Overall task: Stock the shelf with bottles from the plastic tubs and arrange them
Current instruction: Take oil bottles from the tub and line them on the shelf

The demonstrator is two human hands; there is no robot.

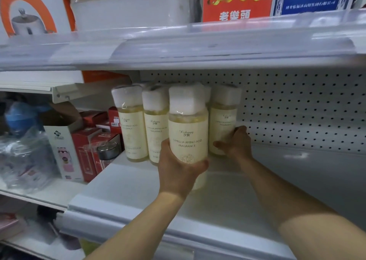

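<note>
Bottle (188,135) base hidden by left hand (178,170)

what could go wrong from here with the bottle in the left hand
1. The left hand holds the front bottle low on its body; the tall white cap makes it top-heavy, so it may tip as it is set down.
2. It is very close to the standing bottles, and a nudge could knock them together.
3. The right hand rests against the right bottle; pulling away carelessly could drag or topple it.
</note>
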